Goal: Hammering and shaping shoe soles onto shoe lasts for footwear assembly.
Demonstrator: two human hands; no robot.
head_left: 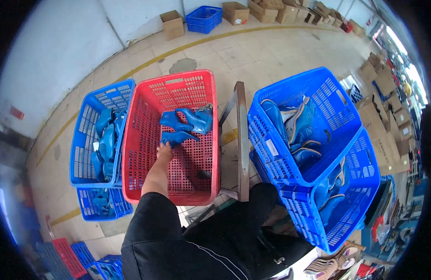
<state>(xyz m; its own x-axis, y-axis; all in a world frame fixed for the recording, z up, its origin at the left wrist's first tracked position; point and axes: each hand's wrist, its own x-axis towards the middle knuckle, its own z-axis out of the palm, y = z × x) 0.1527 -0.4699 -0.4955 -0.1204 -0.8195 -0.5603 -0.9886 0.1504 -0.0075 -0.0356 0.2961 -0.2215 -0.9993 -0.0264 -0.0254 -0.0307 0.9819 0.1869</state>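
My left hand [165, 151] reaches down into a red plastic crate [148, 172]. Its fingers are closed around the near end of a blue shoe last [179, 137]. More blue lasts [197, 120] lie just beyond it, toward the crate's far right side. My right hand does not show; dark clothing [260, 205] fills the lower middle of the picture. Right of a metal frame bar [242, 144], a blue crate [290, 161] holds blue lasts [305, 122], several with pale edging along their soles.
Left of the red crate stands a blue crate [80, 135] of lasts above another blue crate [84, 205]. A further blue crate [334, 238] sits below the right one. Cardboard boxes [172, 25] line the far wall; more cartons [379, 133] are stacked at right.
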